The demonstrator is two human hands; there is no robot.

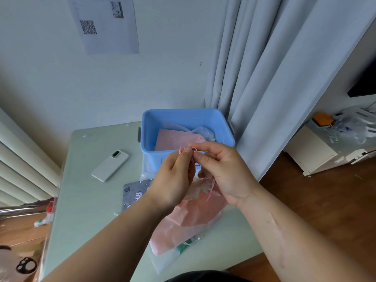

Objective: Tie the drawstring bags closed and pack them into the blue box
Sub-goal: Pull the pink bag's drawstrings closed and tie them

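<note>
A pink drawstring bag (191,218) lies on the table below my hands, its gathered mouth lifted toward them. My left hand (173,180) and my right hand (223,171) both pinch its thin pink drawstring (193,152), which loops between the fingertips in front of the blue box (225,127). Inside the box lie a pink bag (173,139) and a pale translucent bag (203,132). A grey patterned bag (134,192) lies flat on the table, partly under my left wrist.
A white phone (110,165) lies face down to the left of the box. Clear plastic and a green item (183,246) sit under the pink bag near the table's front edge. A curtain (264,78) hangs at the right, a radiator at the left.
</note>
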